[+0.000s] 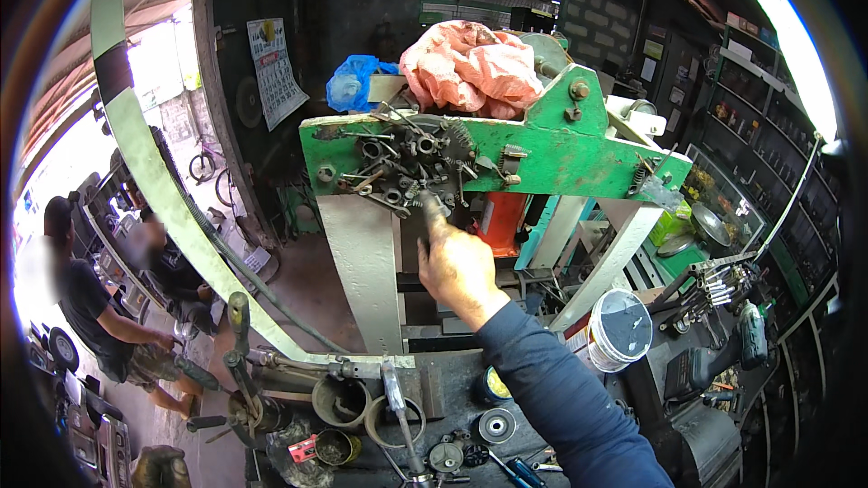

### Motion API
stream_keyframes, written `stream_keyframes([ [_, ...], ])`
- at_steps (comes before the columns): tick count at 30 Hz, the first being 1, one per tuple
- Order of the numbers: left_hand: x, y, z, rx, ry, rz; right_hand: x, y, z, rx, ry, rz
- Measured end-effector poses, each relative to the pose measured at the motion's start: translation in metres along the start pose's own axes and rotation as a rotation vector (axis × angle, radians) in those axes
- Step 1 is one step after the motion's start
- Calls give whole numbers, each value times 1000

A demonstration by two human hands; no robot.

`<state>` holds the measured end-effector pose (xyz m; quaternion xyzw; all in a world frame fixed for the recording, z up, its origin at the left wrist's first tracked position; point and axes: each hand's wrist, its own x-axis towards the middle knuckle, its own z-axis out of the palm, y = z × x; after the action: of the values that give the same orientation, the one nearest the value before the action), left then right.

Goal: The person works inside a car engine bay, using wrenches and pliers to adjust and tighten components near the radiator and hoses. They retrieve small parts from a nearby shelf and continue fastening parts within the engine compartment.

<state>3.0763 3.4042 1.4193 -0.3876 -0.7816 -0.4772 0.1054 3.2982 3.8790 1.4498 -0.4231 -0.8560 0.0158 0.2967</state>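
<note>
at the near edge a dark workbench carries loose metal parts: a round pulley-like disc, small gears, a blue-handled screwdriver and a long metal tool lying across a steel ring. a white plastic bucket with a dark lid stands just to the right of the sleeve, and a green cordless drill sits further right.

the right hand comes up from the lower edge on a dark blue sleeve and reaches to the heap of small metal parts (springs, nuts, bolts and gears) piled on the left end of a green steel frame. its fingers are drawn together narrowly around a small metal piece at the lower edge of the heap; how firmly it is pinched cannot be told. the left hand is out of view.

the frame rests on white painted legs. on top of it, behind the heap, lie a crumpled orange cloth and a blue plastic bag. far left, two other people are at another bench, and shelves line the right wall.
</note>
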Motion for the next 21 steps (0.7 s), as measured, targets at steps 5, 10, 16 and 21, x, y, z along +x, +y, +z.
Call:
stream_keyframes([
  [5, 20, 70, 38, -105, -95, -112, -7, 37, 27, -69, 16, -155],
  [10, 19, 62, 34, -85, -72, -97, -3, 14, 25, -16, -65, -165],
  [16, 23, 67, 31, -55, -101, -124, 1, 51, -18, 106, 213, 240],
  [21, 21, 76, 28, -52, -92, -68, -7, 93, -41, 99, 244, 111],
])
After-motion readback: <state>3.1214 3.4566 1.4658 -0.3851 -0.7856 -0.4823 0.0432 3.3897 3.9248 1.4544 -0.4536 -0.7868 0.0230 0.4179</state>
